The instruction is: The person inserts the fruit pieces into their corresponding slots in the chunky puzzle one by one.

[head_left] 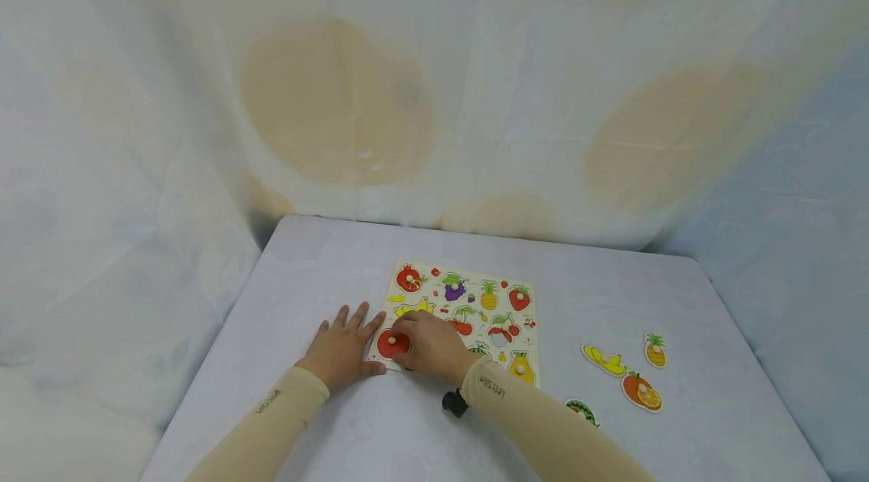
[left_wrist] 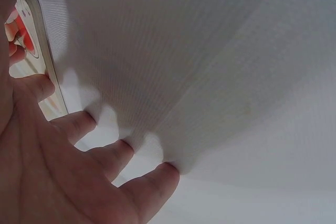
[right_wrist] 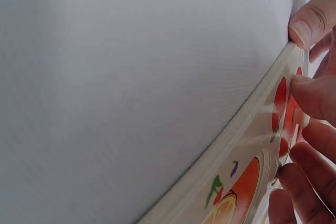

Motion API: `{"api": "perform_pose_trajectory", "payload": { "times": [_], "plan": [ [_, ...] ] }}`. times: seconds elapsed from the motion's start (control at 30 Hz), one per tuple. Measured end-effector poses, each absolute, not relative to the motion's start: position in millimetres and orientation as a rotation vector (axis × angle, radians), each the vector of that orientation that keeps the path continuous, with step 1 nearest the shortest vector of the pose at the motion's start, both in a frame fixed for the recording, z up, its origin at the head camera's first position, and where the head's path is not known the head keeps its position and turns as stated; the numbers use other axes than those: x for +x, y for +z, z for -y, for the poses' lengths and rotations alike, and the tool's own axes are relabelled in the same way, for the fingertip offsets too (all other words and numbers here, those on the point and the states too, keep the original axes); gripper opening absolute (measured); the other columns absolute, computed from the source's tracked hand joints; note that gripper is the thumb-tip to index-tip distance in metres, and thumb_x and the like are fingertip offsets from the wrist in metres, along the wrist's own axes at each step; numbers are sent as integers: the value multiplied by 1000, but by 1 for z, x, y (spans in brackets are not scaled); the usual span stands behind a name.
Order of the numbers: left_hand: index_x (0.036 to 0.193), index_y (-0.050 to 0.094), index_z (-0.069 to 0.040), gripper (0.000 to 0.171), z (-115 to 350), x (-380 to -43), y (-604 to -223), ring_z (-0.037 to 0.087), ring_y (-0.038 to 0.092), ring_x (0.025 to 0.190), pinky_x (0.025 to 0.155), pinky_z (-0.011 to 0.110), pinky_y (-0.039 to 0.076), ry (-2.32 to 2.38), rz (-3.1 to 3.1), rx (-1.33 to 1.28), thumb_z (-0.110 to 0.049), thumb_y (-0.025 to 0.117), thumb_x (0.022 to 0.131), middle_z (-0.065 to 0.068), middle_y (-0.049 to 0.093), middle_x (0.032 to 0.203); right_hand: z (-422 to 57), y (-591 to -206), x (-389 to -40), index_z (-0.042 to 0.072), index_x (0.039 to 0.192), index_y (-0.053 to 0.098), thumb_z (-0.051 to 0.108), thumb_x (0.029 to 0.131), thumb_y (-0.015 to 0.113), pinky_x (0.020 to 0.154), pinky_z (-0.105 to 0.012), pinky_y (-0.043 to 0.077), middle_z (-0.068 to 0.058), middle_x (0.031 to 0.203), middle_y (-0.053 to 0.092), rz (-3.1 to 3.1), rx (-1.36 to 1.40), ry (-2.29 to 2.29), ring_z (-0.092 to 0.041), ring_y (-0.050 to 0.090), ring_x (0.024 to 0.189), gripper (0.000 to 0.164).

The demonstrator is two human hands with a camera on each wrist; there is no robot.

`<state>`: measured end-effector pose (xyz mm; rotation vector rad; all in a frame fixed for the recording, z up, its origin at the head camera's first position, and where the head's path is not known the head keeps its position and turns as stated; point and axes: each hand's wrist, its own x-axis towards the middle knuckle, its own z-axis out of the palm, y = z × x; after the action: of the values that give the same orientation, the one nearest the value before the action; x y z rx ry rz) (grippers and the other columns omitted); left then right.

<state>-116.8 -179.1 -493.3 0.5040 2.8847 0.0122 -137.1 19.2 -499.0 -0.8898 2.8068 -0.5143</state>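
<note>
A cream fruit puzzle board point(head_left: 485, 320) lies flat on the table. At its near left corner, my right hand point(head_left: 431, 346) curls its thumb and fingers about the small knob of a red round fruit piece point(head_left: 387, 345). This piece lies at its place on the board; whether it sits fully in its recess cannot be told. My left hand point(head_left: 342, 350) lies spread beside the board, fingertips on the table. In the right wrist view its thumb point(right_wrist: 310, 24) touches the board's corner. Grape, strawberry point(head_left: 519, 298) and pear point(head_left: 521, 367) pictures show around the right hand.
Loose pieces lie right of the board: bananas point(head_left: 604, 360), a pineapple point(head_left: 655, 350), an orange point(head_left: 641, 391) and a watermelon point(head_left: 581, 412) partly behind the right forearm. A pale cloth point(head_left: 475, 127) hangs behind the white table point(head_left: 326, 248).
</note>
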Motion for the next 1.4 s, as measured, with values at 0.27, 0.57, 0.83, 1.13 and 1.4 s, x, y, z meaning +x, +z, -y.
{"api": "perform_pose_trajectory", "payload": {
  "times": [0.27,0.57,0.83,1.13,1.4],
  "plan": [
    [156,37,-25,94,179,-117,-494,51,31,139,101,69,37,17,-2876,495,-64,73,79,16,32,159,-19,-497,-136,23,122,71,38,85,80,99,-33,49,6,129,63,-2804,-891,-508,-15,56,122,41],
    [156,36,-24,94,184,-118,-496,50,31,140,101,69,37,19,-2875,471,-64,73,79,16,33,158,-34,-488,-142,27,121,71,33,85,80,94,-34,52,9,128,61,-2803,-903,-513,-13,56,118,38],
    [157,35,-23,94,187,-114,-489,49,29,141,103,68,35,29,-2860,446,-62,74,80,15,31,159,-88,-470,-143,22,120,72,35,87,78,90,-37,54,4,129,62,-2847,-815,-455,-18,57,120,36],
    [157,36,-22,94,187,-112,-488,49,29,141,104,68,35,27,-2868,454,-60,74,80,16,32,159,-158,-464,-134,22,117,72,35,83,82,91,-44,54,3,129,61,-2919,-570,-408,-21,58,117,38],
    [156,37,-21,93,187,-109,-484,49,30,140,103,68,36,28,-2866,462,-60,74,80,16,32,158,-226,-469,-118,17,116,71,29,81,84,92,-51,53,-6,129,61,-2995,-384,-405,-29,59,118,40]
  ]
}}
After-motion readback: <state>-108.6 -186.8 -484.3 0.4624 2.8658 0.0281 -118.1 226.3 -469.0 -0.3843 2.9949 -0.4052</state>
